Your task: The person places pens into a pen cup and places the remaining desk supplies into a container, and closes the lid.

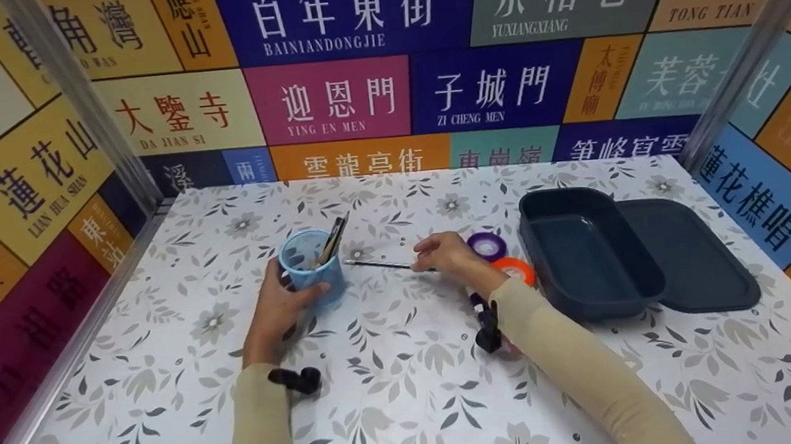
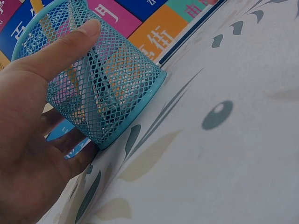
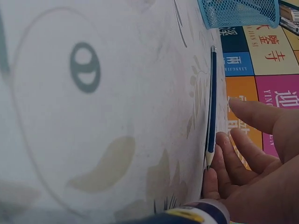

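Observation:
My left hand (image 1: 279,307) grips a light blue mesh pen cup (image 2: 126,88), thumb on the near side and fingers round the other. The cup stands upright on the table, with a few pens or pencils (image 1: 333,239) leaning out of its right side. To the right of the cup lies a dark blue pencil (image 3: 212,100), its sharpened tip toward my right hand (image 1: 450,251). In the right wrist view, the fingers (image 3: 212,182) of that hand are right by the tip, while the thumb stays apart and nothing is pinched.
Purple (image 1: 487,246) and orange (image 1: 516,270) tape rolls lie beside my right wrist. A tube with a white and purple end (image 3: 212,210) is close below that hand. Farther right, a dark blue-grey box (image 1: 588,261) stands next to its lid (image 1: 704,257). Sign-covered walls enclose the flowered tabletop.

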Action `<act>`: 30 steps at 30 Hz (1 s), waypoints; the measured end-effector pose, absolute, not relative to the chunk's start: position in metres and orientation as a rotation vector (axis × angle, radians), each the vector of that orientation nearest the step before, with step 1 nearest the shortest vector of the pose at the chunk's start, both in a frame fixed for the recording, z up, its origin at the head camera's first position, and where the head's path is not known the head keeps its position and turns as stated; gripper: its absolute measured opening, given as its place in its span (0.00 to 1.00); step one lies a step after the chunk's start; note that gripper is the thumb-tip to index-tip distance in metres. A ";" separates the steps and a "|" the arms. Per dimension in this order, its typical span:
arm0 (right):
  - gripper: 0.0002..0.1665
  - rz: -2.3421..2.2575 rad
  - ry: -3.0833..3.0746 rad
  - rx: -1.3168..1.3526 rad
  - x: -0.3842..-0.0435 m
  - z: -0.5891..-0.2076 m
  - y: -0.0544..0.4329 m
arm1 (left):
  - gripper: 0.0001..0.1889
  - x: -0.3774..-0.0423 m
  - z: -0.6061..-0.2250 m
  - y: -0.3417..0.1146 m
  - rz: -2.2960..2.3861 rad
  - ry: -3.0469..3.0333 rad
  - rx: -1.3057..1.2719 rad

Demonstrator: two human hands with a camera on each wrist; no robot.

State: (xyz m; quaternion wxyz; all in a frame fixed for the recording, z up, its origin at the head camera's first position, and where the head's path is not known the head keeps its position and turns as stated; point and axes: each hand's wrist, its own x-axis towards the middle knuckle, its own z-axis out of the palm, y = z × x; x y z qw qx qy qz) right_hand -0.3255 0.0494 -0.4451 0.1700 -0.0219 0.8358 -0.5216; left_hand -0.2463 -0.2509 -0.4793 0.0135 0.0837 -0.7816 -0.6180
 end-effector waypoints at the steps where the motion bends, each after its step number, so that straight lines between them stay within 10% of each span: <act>1: 0.27 -1.466 2.379 -0.058 -0.326 -0.445 0.050 | 0.60 -0.246 -0.479 -0.251 -1.923 -2.437 0.258; 30: 0.21 -1.477 2.433 -0.089 -0.328 -0.445 0.055 | 0.60 -0.246 -0.479 -0.251 -1.945 -2.442 0.311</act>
